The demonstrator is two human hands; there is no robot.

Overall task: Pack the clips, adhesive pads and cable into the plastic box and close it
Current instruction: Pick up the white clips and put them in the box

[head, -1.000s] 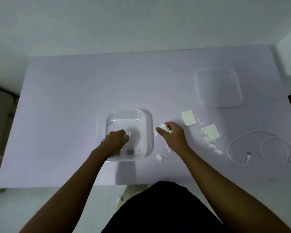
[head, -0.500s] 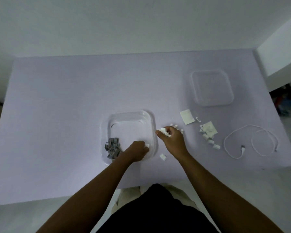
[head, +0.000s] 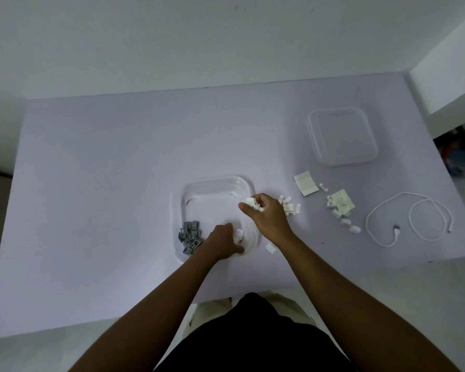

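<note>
The clear plastic box (head: pixel 212 183) stands open in the middle of the table. A heap of grey clips (head: pixel 190 236) lies in its near left corner. My left hand (head: pixel 223 241) is inside the box at its near right side and pinches a white clip (head: pixel 238 233). My right hand (head: pixel 266 214) hovers over the box's right rim and grips several white clips (head: pixel 253 204). More white clips (head: pixel 289 205) lie just right of that hand, and one (head: pixel 270 248) lies near my wrist. Two adhesive pads (head: pixel 305 183) (head: pixel 342 202) and the white cable (head: pixel 408 221) lie further right.
The box's clear lid (head: pixel 341 135) lies at the back right of the table. Other white clips (head: pixel 345 221) are scattered around the nearer pad. The table's right edge is close to the cable, and a white wall corner stands beyond it.
My right hand has moved left with its white clips, from the table to over the box's right rim. My left hand has stayed at the box's near right side.
</note>
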